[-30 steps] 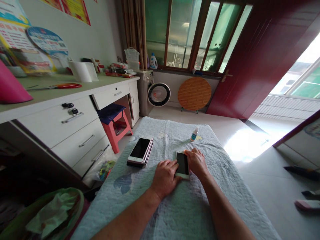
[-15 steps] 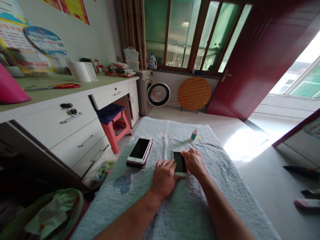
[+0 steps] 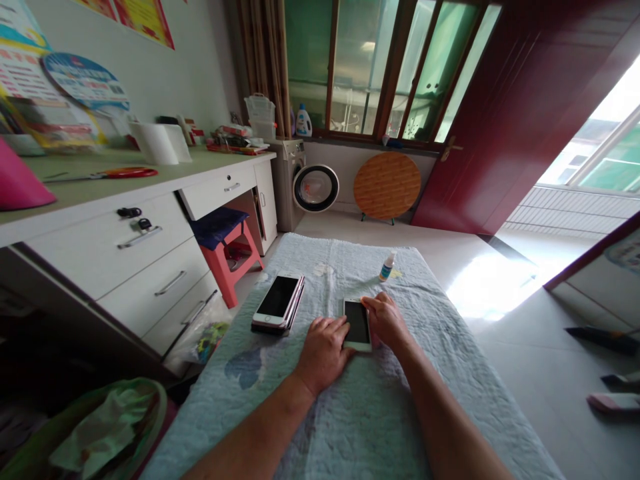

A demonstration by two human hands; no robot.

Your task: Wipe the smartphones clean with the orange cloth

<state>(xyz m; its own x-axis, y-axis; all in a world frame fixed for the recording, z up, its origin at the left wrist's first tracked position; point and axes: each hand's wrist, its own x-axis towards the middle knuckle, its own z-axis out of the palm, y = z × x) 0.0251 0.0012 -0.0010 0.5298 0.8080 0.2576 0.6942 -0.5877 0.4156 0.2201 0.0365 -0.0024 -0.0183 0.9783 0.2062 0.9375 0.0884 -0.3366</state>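
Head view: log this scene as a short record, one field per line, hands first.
left hand: fingers and thumb at the near phone's left and lower edges
right hand: fingertips at its upper right edge, with something orange, too small to identify
near phone: lying face up, screen dark
phone stack: left of the hands, white phone on top, screen dark
bottle: small, upright, beyond the right hand
cloth: pale blue, under all of these
washer: at the back, door open
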